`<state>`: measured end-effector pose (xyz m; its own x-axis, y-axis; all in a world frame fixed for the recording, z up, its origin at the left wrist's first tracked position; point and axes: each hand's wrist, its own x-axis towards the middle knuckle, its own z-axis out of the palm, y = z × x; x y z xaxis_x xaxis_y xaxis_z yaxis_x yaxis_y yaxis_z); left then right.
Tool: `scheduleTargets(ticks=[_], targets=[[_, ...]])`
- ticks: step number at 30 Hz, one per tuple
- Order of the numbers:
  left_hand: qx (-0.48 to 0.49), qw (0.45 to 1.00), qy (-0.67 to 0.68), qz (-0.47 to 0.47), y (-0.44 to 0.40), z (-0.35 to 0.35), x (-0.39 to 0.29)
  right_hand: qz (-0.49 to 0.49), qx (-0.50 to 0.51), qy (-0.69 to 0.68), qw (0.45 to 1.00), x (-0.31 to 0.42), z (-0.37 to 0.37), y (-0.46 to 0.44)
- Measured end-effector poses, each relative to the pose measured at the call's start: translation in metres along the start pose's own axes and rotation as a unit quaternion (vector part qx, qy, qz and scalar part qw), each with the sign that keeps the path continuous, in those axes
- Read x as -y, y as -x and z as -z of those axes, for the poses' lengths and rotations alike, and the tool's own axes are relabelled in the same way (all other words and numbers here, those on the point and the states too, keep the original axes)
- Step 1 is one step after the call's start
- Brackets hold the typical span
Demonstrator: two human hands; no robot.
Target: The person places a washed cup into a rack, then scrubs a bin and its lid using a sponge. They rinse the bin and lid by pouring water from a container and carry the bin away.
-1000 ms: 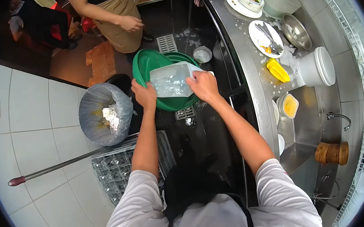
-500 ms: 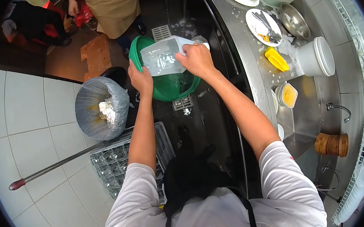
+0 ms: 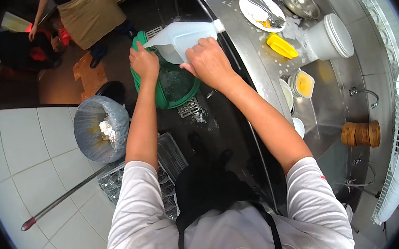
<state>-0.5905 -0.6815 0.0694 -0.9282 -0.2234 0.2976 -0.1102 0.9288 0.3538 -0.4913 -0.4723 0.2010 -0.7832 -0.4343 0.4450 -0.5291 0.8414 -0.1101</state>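
Observation:
My right hand (image 3: 209, 63) is closed on a translucent plastic jug (image 3: 191, 36), whose white cap (image 3: 219, 26) points right. The jug lies sideways over a green tub (image 3: 160, 97). At the tub's left rim is my left hand (image 3: 145, 63), its fingers round the rim beside the jug's left end. Part of the rim is hidden behind the jug and my hands. Below the tub, a floor drain grate (image 3: 189, 109) shows in the dark floor.
A bin with a clear liner (image 3: 92, 148) and a glass rack (image 3: 112, 182) stand left. A person in a tan apron (image 3: 90, 18) stands upper left. The steel counter (image 3: 256, 65) holds a plate (image 3: 246, 9), a yellow container (image 3: 282, 46) and a white bucket (image 3: 320, 42), beside the sink (image 3: 319, 109).
Both hands have shifted up and left in view, with the jug swung up across the tub's top. The aproned person has moved left, and the camera view has turned.

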Motion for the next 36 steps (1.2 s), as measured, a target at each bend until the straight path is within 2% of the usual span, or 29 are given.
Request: scheduleTargets(ticks=[2, 4, 7, 8, 10, 11, 12, 13, 14, 15, 17, 18, 19, 20, 21, 22, 24, 27, 29, 31, 33, 36], targets=[[0.018, 1.000, -0.004, -0.017, 0.001, -0.003, -0.007, -0.020, -0.008, 0.028, 0.999, -0.008, 0.018, 0.021], [0.049, 0.999, -0.007, -0.020, 0.007, 0.002, -0.014, -0.080, -0.065, 0.016, 0.995, -0.017, 0.037, 0.054], [0.040, 0.998, 0.014, -0.052, 0.021, -0.001, 0.001, -0.225, -0.117, 0.045, 0.966, -0.028, 0.079, 0.131], [0.054, 0.997, 0.018, -0.052, 0.024, 0.004, 0.010, -0.302, -0.124, 0.038, 0.944, -0.026, 0.093, 0.163], [0.174, 0.983, 0.022, 0.054, 0.029, 0.041, 0.008, -0.463, -0.153, 0.053, 0.871, -0.018, 0.129, 0.249], [0.200, 0.975, -0.002, 0.102, 0.030, 0.052, 0.010, -0.558, -0.173, 0.040, 0.811, -0.010, 0.149, 0.299], [0.161, 0.987, -0.020, 0.018, 0.015, 0.009, 0.072, -0.636, -0.200, 0.011, 0.745, -0.001, 0.164, 0.345], [0.195, 0.979, -0.004, 0.057, 0.013, 0.032, 0.072, -0.666, -0.234, 0.063, 0.706, 0.013, 0.179, 0.394], [0.191, 0.978, -0.035, 0.078, -0.001, 0.012, 0.113, -0.687, -0.261, 0.099, 0.671, 0.029, 0.196, 0.442], [0.185, 0.980, -0.020, 0.065, -0.016, 0.007, 0.131, -0.693, -0.251, 0.136, 0.662, 0.047, 0.216, 0.488], [0.161, 0.986, -0.015, 0.049, -0.041, 0.025, 0.168, -0.718, -0.249, 0.241, 0.604, 0.068, 0.231, 0.596], [0.130, 0.991, 0.005, 0.017, -0.063, 0.010, 0.204, -0.741, -0.176, 0.289, 0.580, 0.078, 0.245, 0.608], [0.148, 0.988, -0.029, 0.042, -0.079, 0.030, 0.202, -0.770, -0.119, 0.270, 0.566, 0.085, 0.260, 0.640], [0.122, 0.991, -0.046, 0.038, -0.087, 0.054, 0.185, -0.759, -0.031, 0.327, 0.562, 0.090, 0.265, 0.674], [0.129, 0.989, -0.058, 0.039, -0.096, 0.078, 0.165, -0.704, 0.009, 0.381, 0.599, 0.098, 0.266, 0.712], [0.136, 0.988, -0.076, 0.021, -0.116, 0.078, 0.175, -0.766, 0.039, 0.344, 0.541, 0.102, 0.271, 0.702], [0.111, 0.986, -0.114, -0.041, -0.137, 0.090, 0.164, -0.751, 0.148, 0.360, 0.534, 0.100, 0.279, 0.739], [0.050, 0.979, -0.116, -0.157, -0.164, 0.090, 0.154, -0.766, 0.133, 0.405, 0.481, 0.074, 0.284, 0.681], [0.018, 0.970, -0.135, -0.202, -0.168, 0.091, 0.149, -0.671, 0.062, 0.396, 0.624, 0.031, 0.267, 0.640], [0.002, 0.960, -0.159, -0.229, -0.174, 0.083, 0.127, -0.653, 0.030, 0.271, 0.707, -0.014, 0.233, 0.523], [-0.026, 0.945, -0.122, -0.301, -0.179, 0.069, 0.120, -0.529, -0.005, 0.171, 0.831, -0.060, 0.183, 0.426], [-0.066, 0.922, -0.136, -0.356, -0.181, 0.073, 0.112, -0.400, 0.007, 0.098, 0.911, -0.121, 0.118, 0.284]])
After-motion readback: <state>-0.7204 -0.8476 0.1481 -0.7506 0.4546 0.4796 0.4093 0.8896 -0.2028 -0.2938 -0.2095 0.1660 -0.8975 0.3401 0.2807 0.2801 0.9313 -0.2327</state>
